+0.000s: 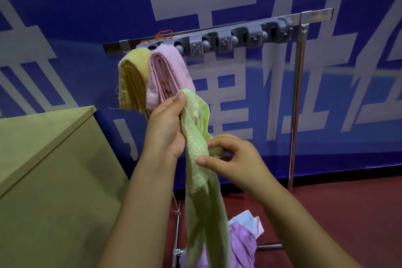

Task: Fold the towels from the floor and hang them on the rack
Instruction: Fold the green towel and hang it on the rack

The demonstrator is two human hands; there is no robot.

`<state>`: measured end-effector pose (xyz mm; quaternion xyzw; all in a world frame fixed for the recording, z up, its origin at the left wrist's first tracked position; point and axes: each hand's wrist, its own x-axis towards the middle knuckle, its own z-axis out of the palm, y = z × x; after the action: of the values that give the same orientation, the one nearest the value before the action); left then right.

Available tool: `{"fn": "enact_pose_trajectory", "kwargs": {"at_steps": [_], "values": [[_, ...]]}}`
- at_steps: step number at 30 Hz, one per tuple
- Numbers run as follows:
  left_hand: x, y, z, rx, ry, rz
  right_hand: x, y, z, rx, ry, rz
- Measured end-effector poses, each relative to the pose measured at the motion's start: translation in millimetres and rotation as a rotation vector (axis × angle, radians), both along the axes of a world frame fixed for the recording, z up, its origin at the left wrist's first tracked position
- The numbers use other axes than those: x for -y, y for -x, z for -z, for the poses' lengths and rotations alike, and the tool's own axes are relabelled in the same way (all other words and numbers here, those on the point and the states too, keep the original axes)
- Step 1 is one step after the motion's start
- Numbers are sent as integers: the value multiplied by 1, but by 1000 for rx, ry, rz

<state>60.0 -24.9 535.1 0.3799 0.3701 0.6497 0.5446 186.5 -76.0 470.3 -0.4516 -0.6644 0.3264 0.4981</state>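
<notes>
Blue banner (65,6) with large white characters fills the background behind a metal rack (298,98), whose lower frame is partly hidden by arms and cloth. A yellow towel (130,80) and a pink towel (167,72) hang folded from its grey clip rail (228,39). A green towel (195,159) hangs between both hands, its bottom cut off. The left hand (165,128) grips its upper edge, fingers curled. The right hand (235,159) pinches a fold lower down, thumb and fingertips together. Purple and pale blue towels (243,239) lie on the red floor (348,213). A tan cabinet (50,169) stands left.
</notes>
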Motion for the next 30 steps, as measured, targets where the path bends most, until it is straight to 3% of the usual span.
{"fn": "enact_pose_trajectory", "kwargs": {"at_steps": [5,13,17,24,30], "values": [[4,8,4,-49,-93,-141,-5,-3,4,-52,-10,75],[16,32,36,-480,-160,-267,-9,-28,-13,62,-65,175],[22,37,44,-642,-186,-162,-10,-35,-23,97,-72,160],[20,61,42,-495,-213,170,-22,-49,-37,230,-64,122],[22,70,30,-762,-224,211,-32,-56,-37,270,-57,133]]}}
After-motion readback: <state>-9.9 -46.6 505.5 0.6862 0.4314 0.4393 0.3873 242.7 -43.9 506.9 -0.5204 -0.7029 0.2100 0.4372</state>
